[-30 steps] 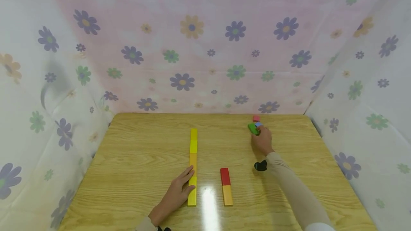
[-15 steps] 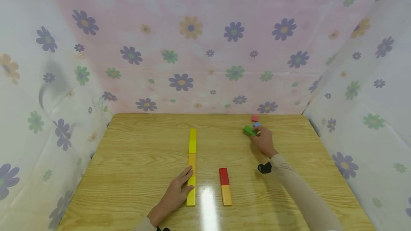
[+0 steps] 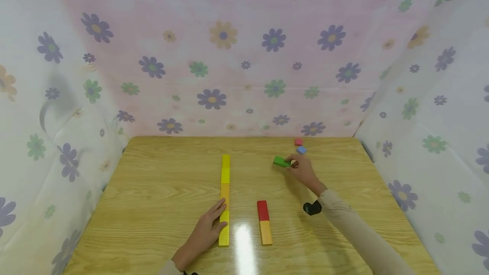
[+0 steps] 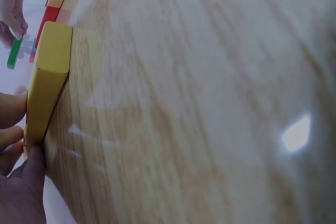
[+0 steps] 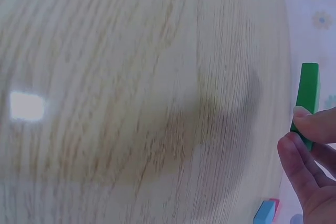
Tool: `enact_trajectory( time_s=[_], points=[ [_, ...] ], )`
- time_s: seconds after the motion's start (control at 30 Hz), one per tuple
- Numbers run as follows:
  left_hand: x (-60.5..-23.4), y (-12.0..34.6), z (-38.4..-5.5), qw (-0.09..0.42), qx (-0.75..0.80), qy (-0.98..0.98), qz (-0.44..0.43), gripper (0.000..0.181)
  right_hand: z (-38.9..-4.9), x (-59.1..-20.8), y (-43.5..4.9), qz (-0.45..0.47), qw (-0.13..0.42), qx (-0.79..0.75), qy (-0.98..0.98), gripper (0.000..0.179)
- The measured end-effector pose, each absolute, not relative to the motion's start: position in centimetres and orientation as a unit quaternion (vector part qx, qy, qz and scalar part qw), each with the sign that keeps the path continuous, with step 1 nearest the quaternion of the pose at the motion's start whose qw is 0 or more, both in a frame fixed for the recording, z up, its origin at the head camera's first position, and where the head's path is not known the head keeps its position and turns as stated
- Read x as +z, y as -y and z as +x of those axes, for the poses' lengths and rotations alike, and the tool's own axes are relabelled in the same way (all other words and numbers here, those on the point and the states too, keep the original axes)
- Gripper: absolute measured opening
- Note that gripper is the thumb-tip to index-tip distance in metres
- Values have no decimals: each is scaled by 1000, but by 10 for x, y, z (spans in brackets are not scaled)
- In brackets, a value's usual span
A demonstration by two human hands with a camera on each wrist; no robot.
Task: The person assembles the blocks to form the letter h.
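A green block (image 3: pixel 282 161) is pinched at one end between the thumb and fingers of my right hand (image 3: pixel 303 171), held over the back right of the table. In the right wrist view the green block (image 5: pixel 308 90) sticks out past the fingertips. My left hand (image 3: pixel 204 228) rests along the near part of a straight row of yellow and orange blocks (image 3: pixel 225 175), touching it with fairly straight fingers and thumb. The left wrist view shows the fingertips against the near yellow block (image 4: pixel 47 77).
Right of the row, a red block (image 3: pixel 262 210) and an orange block (image 3: pixel 265 232) lie end to end. A small blue block (image 3: pixel 301 150) and a pink-red block (image 3: pixel 299 142) lie near the back edge of the wooden table (image 3: pixel 164 181). Flower-patterned cloth (image 3: pixel 237 54) surrounds it.
My right hand has moved left with the green block, away from the blue and pink-red blocks. The left hand stays on the row; the view shifts slightly.
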State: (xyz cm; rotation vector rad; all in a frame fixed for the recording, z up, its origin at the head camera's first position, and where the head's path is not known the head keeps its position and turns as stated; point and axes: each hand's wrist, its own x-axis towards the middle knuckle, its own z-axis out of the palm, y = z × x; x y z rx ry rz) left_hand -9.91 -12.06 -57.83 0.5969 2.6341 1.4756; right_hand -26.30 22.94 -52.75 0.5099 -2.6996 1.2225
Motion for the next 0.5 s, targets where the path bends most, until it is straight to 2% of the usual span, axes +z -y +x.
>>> enact_trajectory(
  time_s=[0.5],
  points=[
    [-578, 121, -99, 38, 484, -853, 192, 54, -240, -519, -195, 210, 21, 398, 893, 22]
  ],
)
